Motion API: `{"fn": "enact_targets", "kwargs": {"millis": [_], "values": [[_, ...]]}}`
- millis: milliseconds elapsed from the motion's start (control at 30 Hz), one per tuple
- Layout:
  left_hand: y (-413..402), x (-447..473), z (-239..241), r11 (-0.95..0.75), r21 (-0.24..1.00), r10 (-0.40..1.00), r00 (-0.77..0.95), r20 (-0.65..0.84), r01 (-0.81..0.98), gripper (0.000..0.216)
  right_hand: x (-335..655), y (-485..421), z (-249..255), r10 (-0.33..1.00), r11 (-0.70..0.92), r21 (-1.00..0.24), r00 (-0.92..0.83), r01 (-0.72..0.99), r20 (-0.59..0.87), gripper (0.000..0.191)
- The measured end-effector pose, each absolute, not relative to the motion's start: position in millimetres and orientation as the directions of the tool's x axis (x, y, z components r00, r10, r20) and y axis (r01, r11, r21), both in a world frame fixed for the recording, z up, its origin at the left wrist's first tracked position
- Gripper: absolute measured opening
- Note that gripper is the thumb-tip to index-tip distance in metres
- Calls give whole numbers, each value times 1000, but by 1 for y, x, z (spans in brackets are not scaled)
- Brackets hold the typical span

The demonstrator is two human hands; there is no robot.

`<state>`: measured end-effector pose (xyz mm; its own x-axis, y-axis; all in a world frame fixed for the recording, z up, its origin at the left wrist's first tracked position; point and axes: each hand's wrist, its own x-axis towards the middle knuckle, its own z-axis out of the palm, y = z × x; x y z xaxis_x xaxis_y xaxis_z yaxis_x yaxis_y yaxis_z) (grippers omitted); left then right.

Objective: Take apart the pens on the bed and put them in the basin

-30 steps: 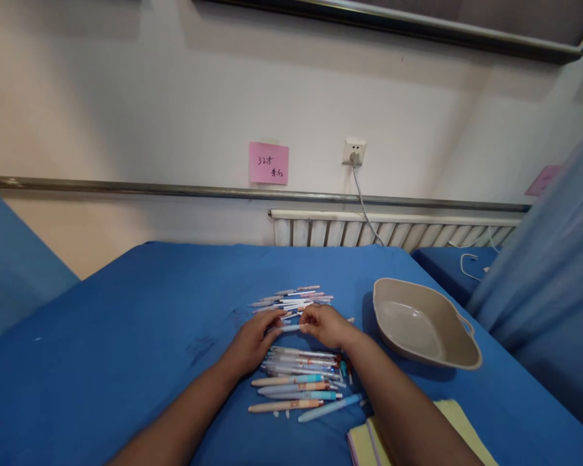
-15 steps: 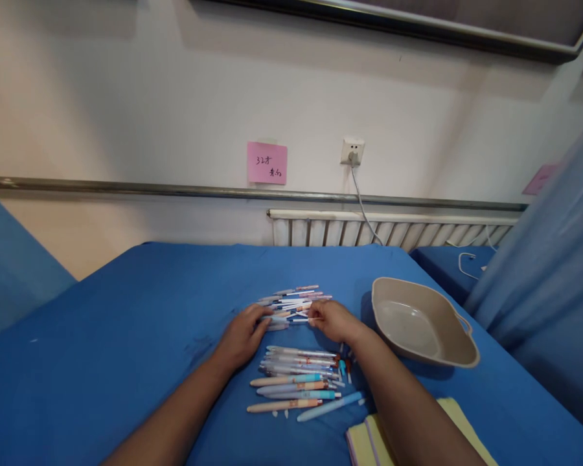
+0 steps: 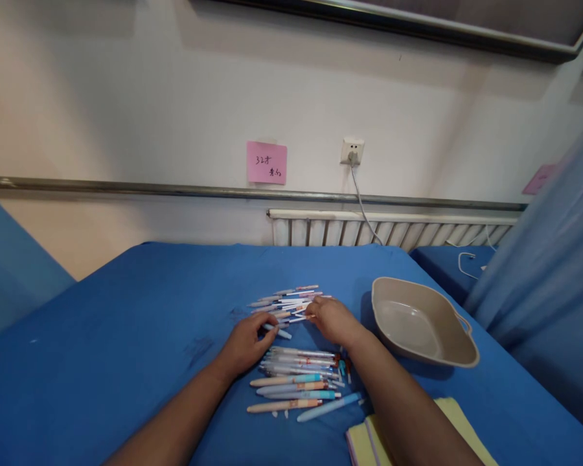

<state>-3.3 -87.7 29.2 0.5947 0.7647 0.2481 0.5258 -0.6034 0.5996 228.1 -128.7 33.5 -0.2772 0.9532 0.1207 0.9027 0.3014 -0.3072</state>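
Note:
My left hand (image 3: 247, 342) is closed on a pale pen barrel (image 3: 278, 332) that points to the right. My right hand (image 3: 333, 320) rests at the right end of the far pile of pen parts (image 3: 287, 299), its fingers pinched on a thin white refill there. Between my forearms lies a nearer row of assembled pens (image 3: 298, 378) in blue, orange and white, side by side on the blue cloth (image 3: 126, 336).
A beige dish (image 3: 420, 321) stands to the right of my right hand. A yellow notebook (image 3: 369, 443) lies at the bottom edge. Behind the table are a radiator (image 3: 393, 230), a wall socket with a cable (image 3: 353, 153) and a pink note (image 3: 267, 162). Blue fabric hangs at the right.
The hands held one pen part together between them; they have since separated. The left hand kept the barrel and drew back slightly. The right hand reached forward to the far pile.

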Motion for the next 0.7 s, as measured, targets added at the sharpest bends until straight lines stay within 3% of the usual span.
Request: {"fn": "enact_targets", "kwargs": {"millis": [300,467,700], "values": [[-84,-3,25,-630,547,755,600,264,552,21,233,-133,53,960,252,-186,-222,950,170,20],[-82,-3,20,-677,517,724,601,338,524,27,223,-135,48,923,364,-306,-298,880,243,20],[-78,-4,19,-687,428,721,625,299,587,22,224,-128,29,916,387,-411,-293,825,275,18]]}}
